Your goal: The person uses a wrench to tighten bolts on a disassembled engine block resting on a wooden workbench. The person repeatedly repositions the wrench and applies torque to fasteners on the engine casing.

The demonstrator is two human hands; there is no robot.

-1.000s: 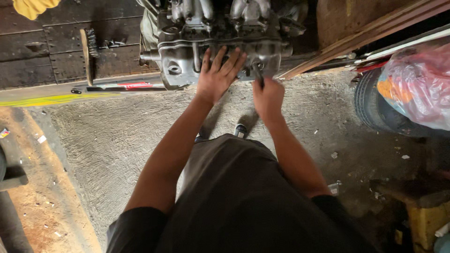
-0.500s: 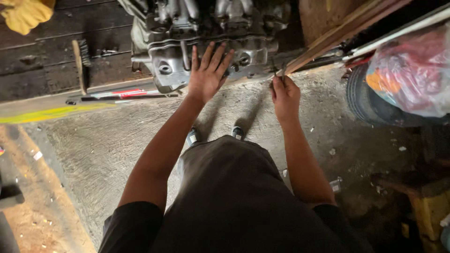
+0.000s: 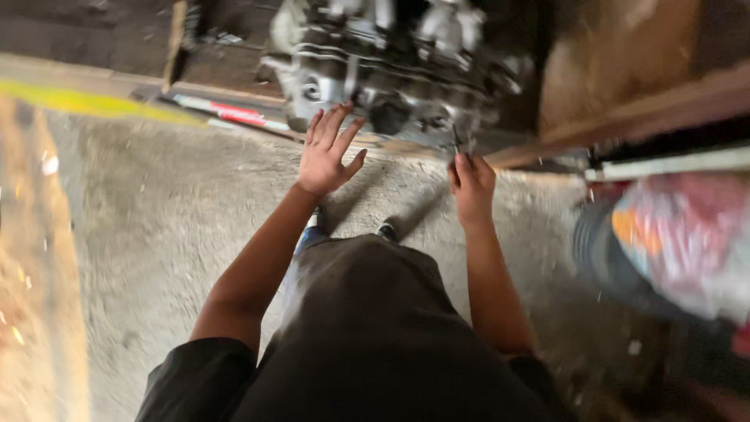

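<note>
One engine block [image 3: 391,74], two hands: left hand [image 3: 328,156] spread, right hand [image 3: 471,184] around one small tool [image 3: 462,143].

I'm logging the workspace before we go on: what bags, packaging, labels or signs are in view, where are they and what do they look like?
Plastic bag: far right, beside the right hand; translucent, bulging, pink, red and orange contents.
Long stick: on the floor left of the engine, beyond the left hand; red and white bands, possibly a label, too blurred to tell.
No signs or screens.
</note>
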